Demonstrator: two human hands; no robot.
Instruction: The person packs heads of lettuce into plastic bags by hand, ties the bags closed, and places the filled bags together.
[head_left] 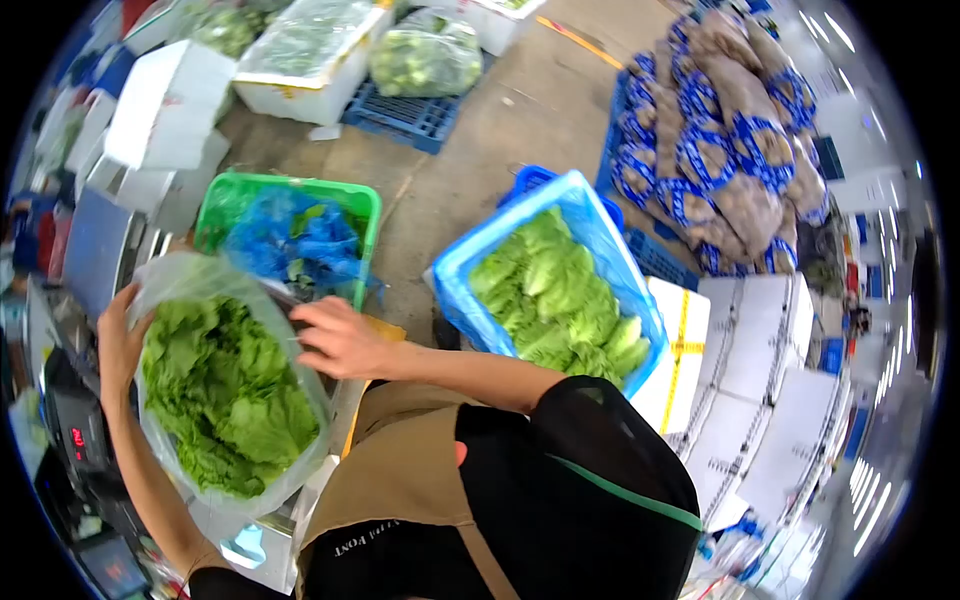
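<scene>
A clear plastic bag (185,268), its mouth wide, holds leafy green lettuce (225,390) in front of me on the left. My left hand (120,345) grips the bag's left rim, the thumb toward the inside and the fingers outside. At the opposite rim is my right hand (345,340), slightly blurred. Its fingers are bent a little and apart, close to the plastic; whether they touch it I cannot tell. Just beyond the bag is a green crate (370,215) with a crumpled blue plastic bag (300,240) and some greens in it.
To the right, a blue-lined box (455,300) holds heads of lettuce (560,290). White cartons (740,340) are stacked farther right, below netted sacks (720,140). Foam boxes (290,75) and a blue pallet (400,115) lie ahead. A red digital display (78,440) is at left.
</scene>
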